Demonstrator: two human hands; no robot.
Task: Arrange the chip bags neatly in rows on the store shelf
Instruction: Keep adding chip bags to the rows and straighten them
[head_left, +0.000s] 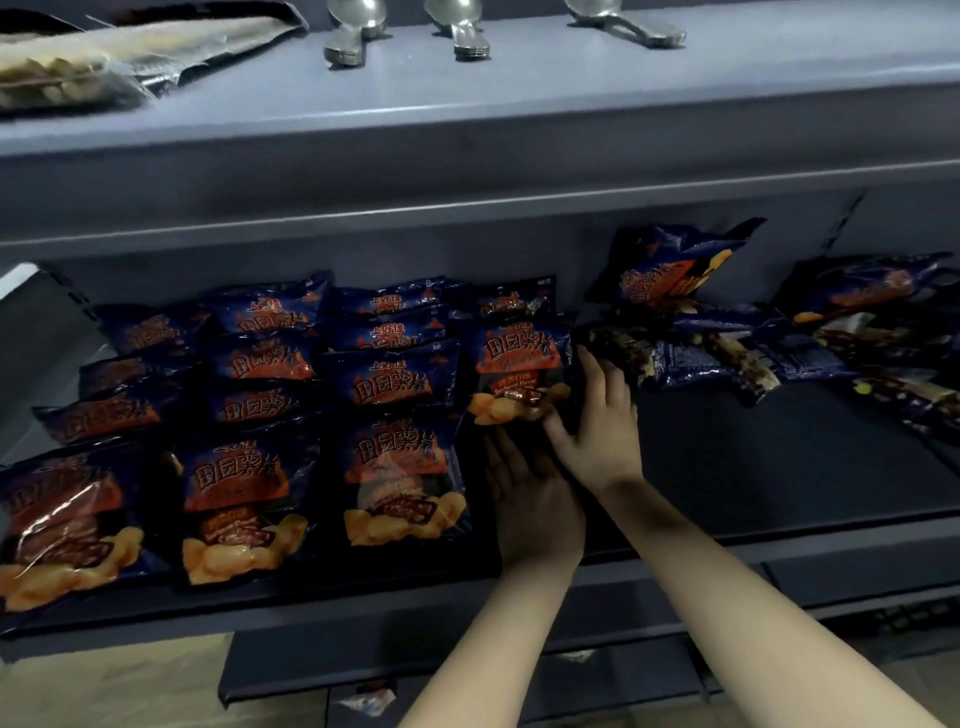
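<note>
Dark-blue foil is getting all the attention: the chip bag (519, 364) nearest the person in the fourth column is lying flat on the shelf (753, 467), and both grips are squaring it up. The right grip (597, 421) is lying along the bag's right edge, fingers straight and together, thumb spread across the lower corner, with nothing curled round the packet. The left grip (530, 499), just below and partly tucked under that thumb, is flat too, fingertips reaching for the bag's bottom edge. Both are spread and pressing, not clamping.

Left of the grips, the finished rows (260, 415) are sitting three columns wide, overlapping like roof tiles. Right of the right grip, about touching its fingertips, the loose pile (727, 353) is sprawling crooked, and a leaning bag (670, 270) is propped against the back wall beyond it.

This is looking like a straightening nudge, and flat fingers are the right call, since the foil is likely slippery and the chips inside crushable. Doing it well probably means sliding the bag leftwards until its edge is sitting just beside the third column, with the label facing up like its neighbours. One risk is the right grip's knuckles dragging the pile along.
</note>
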